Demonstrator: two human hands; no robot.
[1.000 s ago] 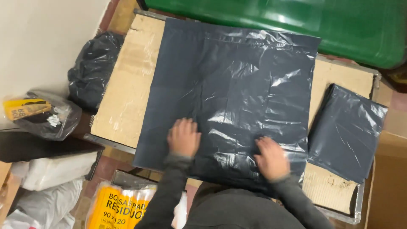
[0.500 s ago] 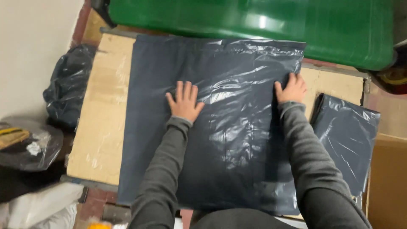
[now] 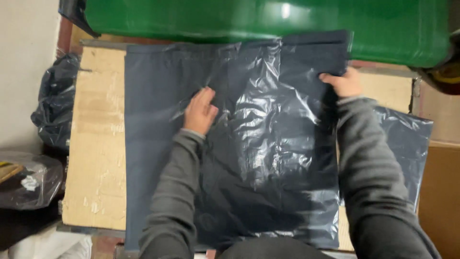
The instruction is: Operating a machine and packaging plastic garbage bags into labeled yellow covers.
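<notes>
Dark grey plastic, big bin-liner type bag, spread flat across a cardboard-topped desk, with its far edge right up against a green wheelie bin. Left hand lies open on the sheet near its middle, fingers loosely spread and pressing down, not gripping anything. Right hand has the far right corner pinched, fingers curled over the edge and lifting it a bit.

Just right of the right hand's sleeve sits a smaller folded bag of the same plastic. Well left of the left hand, off the desk, there's a scrunched black bag.

What could go wrong, I reckon: the film is thin and slippery, so the pinched corner could slide free, or the sheet could skid under that flat palm and crease crooked. A rough cardboard edge could snag it too.
</notes>
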